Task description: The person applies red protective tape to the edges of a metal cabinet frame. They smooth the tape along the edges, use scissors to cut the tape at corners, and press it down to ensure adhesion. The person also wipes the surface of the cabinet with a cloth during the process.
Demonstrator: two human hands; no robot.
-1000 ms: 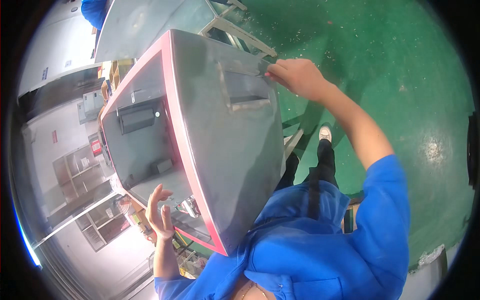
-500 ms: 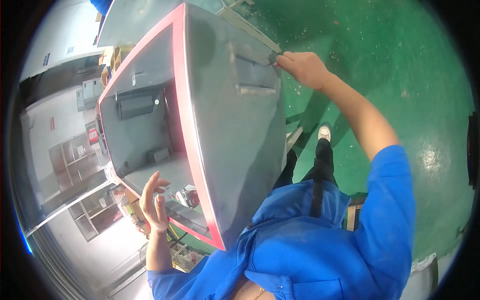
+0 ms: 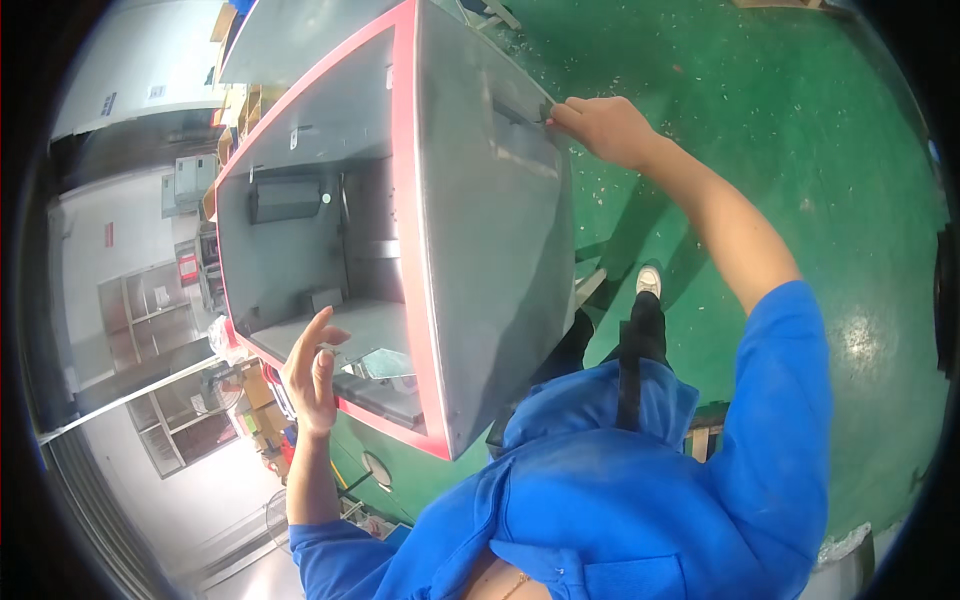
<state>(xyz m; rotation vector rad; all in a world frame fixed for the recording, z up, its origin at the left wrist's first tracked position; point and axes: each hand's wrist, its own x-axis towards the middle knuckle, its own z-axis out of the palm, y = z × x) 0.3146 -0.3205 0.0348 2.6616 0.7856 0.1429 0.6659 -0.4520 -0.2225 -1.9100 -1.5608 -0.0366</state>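
Note:
A large grey cabinet with a red-edged frame round its open front stands before me on the left. My right hand is at the far edge of its side panel, beside a rectangular recess. Its thumb and fingers are pinched together over a small dark piece at that edge, too small to make out. My left hand is raised at the near lower rim of the opening, fingers apart and nothing in them. From this angle I cannot tell whether it touches the frame.
A second grey panel stands behind the cabinet. Shelving and boxes line the left side, with a round-headed stand nearer. My shoe rests on the green floor, close to a support leg.
The cabinet sits slightly farther right and higher in view, and more of its inside shows. My right hand stays at the panel's edge; my left hand remains raised by the opening.

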